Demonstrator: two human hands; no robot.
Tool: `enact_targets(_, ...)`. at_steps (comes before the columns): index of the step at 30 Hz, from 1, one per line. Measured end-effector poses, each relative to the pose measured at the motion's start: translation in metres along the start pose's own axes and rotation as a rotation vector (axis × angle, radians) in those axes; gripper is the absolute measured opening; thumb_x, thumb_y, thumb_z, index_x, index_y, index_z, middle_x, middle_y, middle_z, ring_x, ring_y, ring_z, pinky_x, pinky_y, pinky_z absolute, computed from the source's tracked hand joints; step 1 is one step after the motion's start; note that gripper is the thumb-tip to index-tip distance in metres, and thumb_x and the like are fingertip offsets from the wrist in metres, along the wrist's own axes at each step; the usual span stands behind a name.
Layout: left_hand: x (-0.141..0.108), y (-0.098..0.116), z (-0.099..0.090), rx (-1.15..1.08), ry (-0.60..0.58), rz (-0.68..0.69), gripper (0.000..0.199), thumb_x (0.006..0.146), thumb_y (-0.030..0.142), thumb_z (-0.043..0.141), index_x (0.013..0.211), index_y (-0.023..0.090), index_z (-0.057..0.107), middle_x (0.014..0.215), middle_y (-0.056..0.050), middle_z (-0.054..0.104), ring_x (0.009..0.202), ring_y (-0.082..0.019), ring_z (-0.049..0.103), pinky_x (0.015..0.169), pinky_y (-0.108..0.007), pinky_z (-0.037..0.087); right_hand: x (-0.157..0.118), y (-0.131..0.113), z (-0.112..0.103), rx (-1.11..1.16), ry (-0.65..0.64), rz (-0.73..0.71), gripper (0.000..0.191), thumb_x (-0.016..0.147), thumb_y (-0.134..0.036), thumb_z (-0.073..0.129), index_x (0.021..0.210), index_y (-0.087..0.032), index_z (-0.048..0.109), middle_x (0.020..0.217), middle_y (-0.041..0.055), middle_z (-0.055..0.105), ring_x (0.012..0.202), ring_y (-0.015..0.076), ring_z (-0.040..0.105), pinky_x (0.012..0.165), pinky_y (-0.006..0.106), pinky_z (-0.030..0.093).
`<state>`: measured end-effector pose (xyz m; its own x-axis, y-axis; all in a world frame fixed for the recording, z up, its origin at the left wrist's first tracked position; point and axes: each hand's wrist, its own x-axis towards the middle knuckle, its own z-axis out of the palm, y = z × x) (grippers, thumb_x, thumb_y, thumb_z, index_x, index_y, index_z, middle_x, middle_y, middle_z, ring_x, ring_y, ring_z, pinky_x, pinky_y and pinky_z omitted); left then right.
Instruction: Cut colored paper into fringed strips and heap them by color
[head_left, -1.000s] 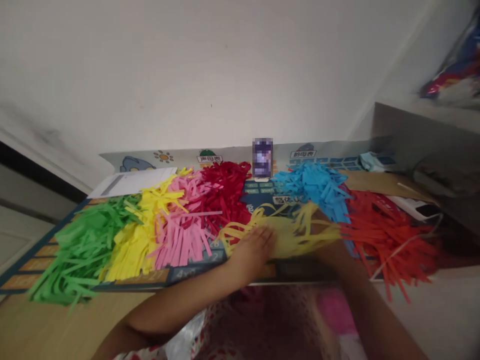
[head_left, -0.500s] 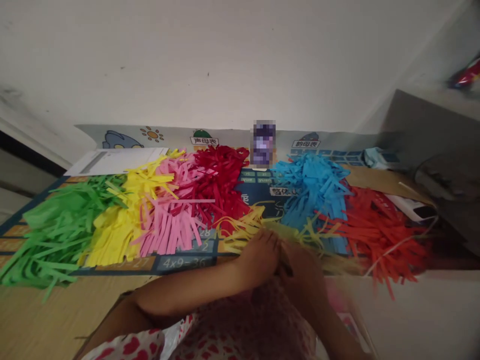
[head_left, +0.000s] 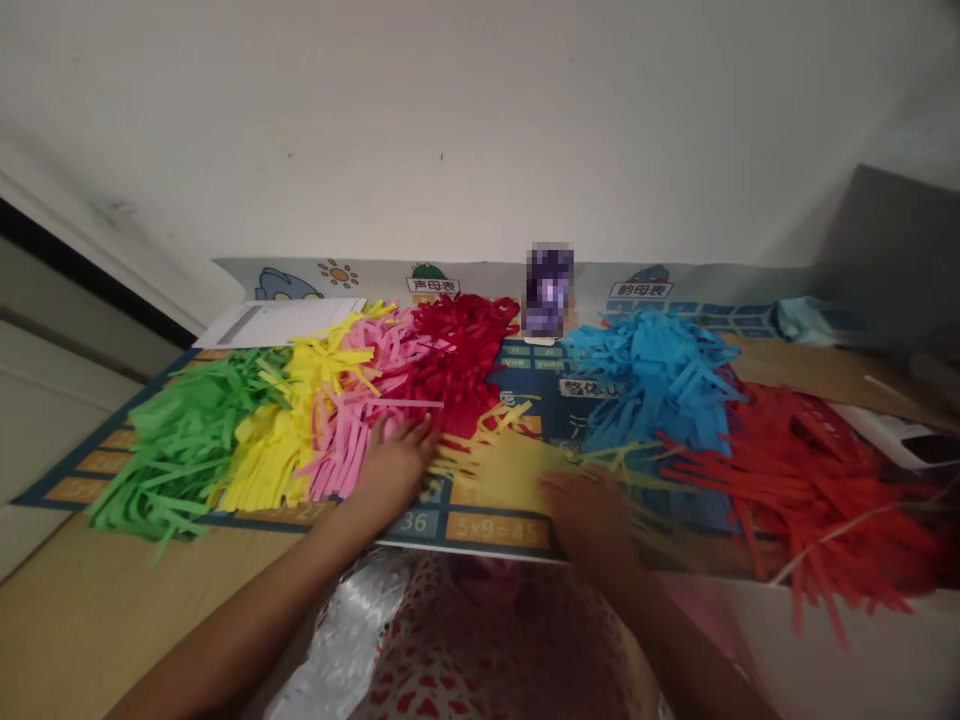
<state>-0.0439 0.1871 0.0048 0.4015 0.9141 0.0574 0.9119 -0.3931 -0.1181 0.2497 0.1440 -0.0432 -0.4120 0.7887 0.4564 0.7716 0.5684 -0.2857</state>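
Observation:
A pale yellow paper sheet (head_left: 510,470) with fringed strips at both ends lies spread at the front of the mat. My left hand (head_left: 397,460) is open over its left fringe, fingers apart, beside the pink fringed paper (head_left: 341,450). At the sheet's right part is my right hand (head_left: 589,510), smeared by motion, so its grip on the paper is unclear. Yellow strips (head_left: 630,465) fan out beyond it toward the blue fringed paper (head_left: 649,365). Dark red fringed paper (head_left: 461,350) lies just behind the sheet.
Green (head_left: 180,430) and bright yellow fringed paper (head_left: 274,440) lie left; a red-orange fringed bundle (head_left: 817,480) is at right. A blurred phone-like object (head_left: 550,290) stands against the wall. White sheets (head_left: 285,322) lie back left on the printed mat (head_left: 499,530). Clear plastic (head_left: 352,620) is below the edge.
My hands were together at the gathered yellow paper; now they are apart, left hand moved left, and the paper lies spread flat between them. The view has shifted left.

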Motion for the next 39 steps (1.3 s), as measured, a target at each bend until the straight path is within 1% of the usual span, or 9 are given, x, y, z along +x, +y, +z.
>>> enact_targets(4,-0.044,0.000,-0.037,0.076,-0.041,-0.065,0.046,0.082,0.021,0.059,0.128,0.017,0.059,0.134,-0.019,0.058,0.126,-0.039,0.050,0.106,-0.063,0.030,-0.002,0.005,-0.003,0.054,-0.126,-0.085,0.030,0.087,-0.010,0.048,0.106,-0.024,0.067,0.110,0.0044,0.071,0.102,0.0177,0.062,0.106,0.040,0.026)
enact_targets(7,-0.042,0.045,-0.047,-0.145,0.013,0.196,0.046,0.088,0.030,0.055,0.133,0.022,0.054,0.137,-0.012,0.057,0.128,-0.029,0.050,0.112,-0.051,0.032,-0.003,0.005,-0.008,0.048,-0.154,-0.097,0.028,0.088,-0.010,0.048,0.106,-0.023,0.066,0.111,0.0057,0.070,0.103,0.0190,0.062,0.105,0.042,0.027)
enact_targets(9,-0.026,0.081,-0.034,-0.309,-0.016,0.415,0.055,0.090,0.036,0.053,0.140,0.017,0.045,0.141,-0.012,0.053,0.130,-0.024,0.049,0.112,-0.041,0.035,-0.004,0.003,-0.009,0.032,-0.164,-0.099,0.028,0.089,-0.011,0.049,0.107,-0.024,0.066,0.110,0.0059,0.070,0.101,0.0191,0.063,0.103,0.042,0.030)
enact_targets(14,0.013,0.122,0.014,-0.275,-0.092,0.427,0.047,0.094,0.025,0.043,0.140,0.014,0.044,0.146,-0.013,0.047,0.135,-0.028,0.043,0.112,-0.047,0.031,-0.017,0.019,-0.015,-0.065,-0.157,-0.130,0.036,0.088,-0.008,0.045,0.114,-0.024,0.064,0.113,0.0041,0.070,0.105,0.0182,0.062,0.105,0.043,0.029)
enact_targets(20,0.013,0.112,0.008,-0.297,-0.154,0.336,0.044,0.093,0.027,0.046,0.136,0.019,0.048,0.147,-0.010,0.046,0.132,-0.030,0.045,0.107,-0.052,0.035,-0.033,0.073,-0.069,-0.387,-0.114,0.147,0.035,0.082,-0.009,0.048,0.110,-0.019,0.066,0.116,0.0091,0.068,0.108,0.0256,0.060,0.102,0.048,0.035)
enact_targets(24,0.015,0.118,-0.002,-0.311,-0.178,0.302,0.045,0.088,0.026,0.054,0.132,0.021,0.052,0.146,-0.013,0.047,0.118,-0.029,0.055,0.100,-0.049,0.041,-0.024,0.046,-0.094,-0.310,-0.029,0.082,0.043,0.086,-0.024,0.051,0.128,-0.015,0.054,0.138,0.0135,0.052,0.123,0.0297,0.049,0.104,0.049,0.035)
enact_targets(29,0.019,0.124,-0.007,-0.281,-0.190,0.273,0.046,0.086,0.027,0.056,0.132,0.018,0.054,0.145,-0.017,0.047,0.118,-0.034,0.055,0.100,-0.053,0.041,0.004,-0.005,-0.052,-0.071,-0.243,-0.064,0.035,0.088,-0.019,0.051,0.123,-0.022,0.059,0.125,0.0095,0.063,0.113,0.0238,0.057,0.104,0.044,0.032)
enact_targets(33,0.017,0.093,-0.008,-0.269,-0.195,0.211,0.051,0.082,0.024,0.062,0.132,0.019,0.055,0.145,-0.016,0.047,0.126,-0.034,0.051,0.102,-0.052,0.039,0.008,0.021,-0.024,0.002,-0.334,0.060,0.025,0.083,-0.010,0.052,0.096,-0.023,0.070,0.098,0.0052,0.072,0.091,0.0198,0.064,0.086,0.036,0.039)
enact_targets(39,0.015,0.048,-0.028,-0.292,-0.139,0.180,0.050,0.078,0.015,0.063,0.127,0.022,0.058,0.128,-0.009,0.064,0.122,-0.029,0.053,0.100,-0.047,0.038,0.007,0.051,-0.032,0.109,-0.321,0.071,0.029,0.076,-0.007,0.054,0.094,-0.022,0.071,0.098,0.0045,0.073,0.093,0.0210,0.064,0.084,0.035,0.039)
